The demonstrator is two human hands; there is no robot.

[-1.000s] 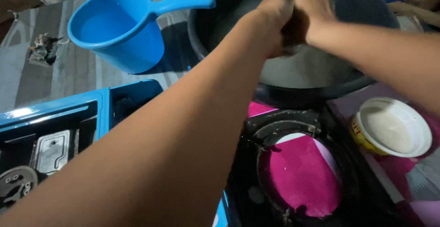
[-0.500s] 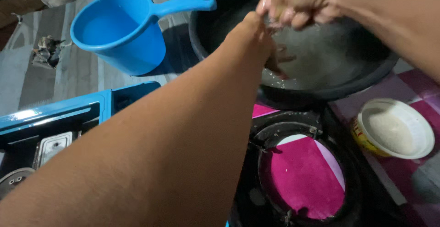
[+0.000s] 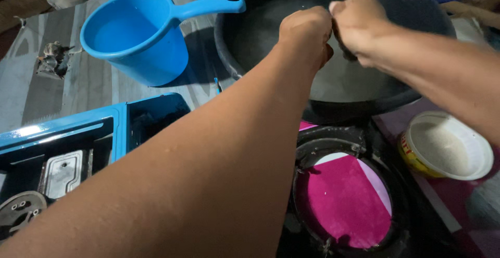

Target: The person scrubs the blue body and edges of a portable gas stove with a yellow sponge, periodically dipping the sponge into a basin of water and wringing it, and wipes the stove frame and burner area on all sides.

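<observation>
1. Black basin (image 3: pixel 260 8) at twelve o'clock, grey soapy water inside, and both fists are over it, knuckle to knuckle.
2. Left hand (image 3: pixel 306 31) is curled tight; half a second ago it was down at the water with fingers loose, so it has come up and closed.
3. Right hand (image 3: pixel 358 22) is clenched too, pressed against the left. Half a second back it was high at the top edge with fingers spread and dripping; now it has dropped to meet its partner.
4. Something dark sits between the two fists at the right hand's underside, but I cannot tell what it is; it looks gripped by both.
5. My read: the pair is back in the same fist-to-fist pose seen a second ago, so this looks like a repeated rub or wring over the water.
6. Blue dipper (image 3: pixel 135 36) at ten o'clock has not moved, its handle reaching to the basin rim.
7. White tub (image 3: pixel 449 148) of pale powder sits at four o'clock, untouched.
8. Dark ring (image 3: pixel 344 198) on the pink cloth lies at six o'clock, well below the hands.
</observation>
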